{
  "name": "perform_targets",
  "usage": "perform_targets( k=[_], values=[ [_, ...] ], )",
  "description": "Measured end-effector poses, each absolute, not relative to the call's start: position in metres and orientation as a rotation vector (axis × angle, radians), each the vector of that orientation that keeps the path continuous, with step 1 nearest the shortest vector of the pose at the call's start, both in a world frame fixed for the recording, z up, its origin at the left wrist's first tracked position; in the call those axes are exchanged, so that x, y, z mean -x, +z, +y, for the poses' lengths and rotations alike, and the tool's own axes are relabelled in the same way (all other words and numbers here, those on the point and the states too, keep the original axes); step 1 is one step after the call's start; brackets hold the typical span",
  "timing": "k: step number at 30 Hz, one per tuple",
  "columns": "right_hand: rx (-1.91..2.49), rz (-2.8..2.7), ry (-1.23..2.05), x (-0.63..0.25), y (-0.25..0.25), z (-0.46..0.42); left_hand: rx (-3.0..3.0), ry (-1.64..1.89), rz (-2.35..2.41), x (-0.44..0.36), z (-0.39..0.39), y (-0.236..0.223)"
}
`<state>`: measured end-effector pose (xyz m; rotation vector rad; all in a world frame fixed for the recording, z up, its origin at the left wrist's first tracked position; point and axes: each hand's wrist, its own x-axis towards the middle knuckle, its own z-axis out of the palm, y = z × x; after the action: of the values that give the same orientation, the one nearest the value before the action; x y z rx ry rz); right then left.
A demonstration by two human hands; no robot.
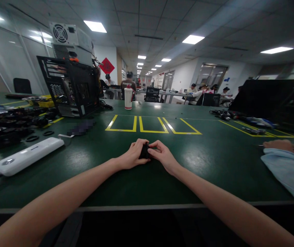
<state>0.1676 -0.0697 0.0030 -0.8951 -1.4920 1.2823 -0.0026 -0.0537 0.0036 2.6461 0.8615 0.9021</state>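
Between my two hands a small black part (144, 151) rests on or just above the green table; its exact kind is hidden by my fingers. My left hand (134, 154) is closed around its left side, with thumb and fingers curled over it. From the other side my right hand (163, 156) pinches the part's right edge with thumb and fingertips. Beyond my hands, yellow tape outlines (153, 131) mark the table.
Left: a white power strip (30, 156), black rings (32, 138), piled black parts (5, 125) and an open computer case (76, 89) carrying a power supply. A lidded cup (128, 98) stands at the back. Right: a co-worker's blue sleeve (288, 169), tools (253, 131) and a dark monitor (272, 101).
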Motion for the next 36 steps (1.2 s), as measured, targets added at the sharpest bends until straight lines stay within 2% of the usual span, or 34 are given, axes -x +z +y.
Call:
perform_targets(
  k=[5, 12, 21, 28, 36],
  values=[
    [0.92, -1.524, 1.38, -0.17, 0.003, -0.065, -2.641, 0.904, 0.848, 0.003, -0.054, 0.003],
    [0.735, -1.637, 1.321, -0.171, 0.002, -0.073, -2.674, 0.905, 0.837, 0.006, -0.057, 0.003],
    [0.917, -1.561, 1.301, -0.165, 0.002, -0.069, -2.676, 0.905, 0.85, 0.008, -0.061, 0.004],
    [0.775, -1.592, 1.34, -0.168, 0.005, -0.079, -2.684, 0.906, 0.853, 0.008, -0.06, 0.004],
    [0.92, -1.545, 1.282, -0.163, 0.003, -0.071, -2.683, 0.924, 0.852, 0.007, -0.061, 0.004]
  ],
)
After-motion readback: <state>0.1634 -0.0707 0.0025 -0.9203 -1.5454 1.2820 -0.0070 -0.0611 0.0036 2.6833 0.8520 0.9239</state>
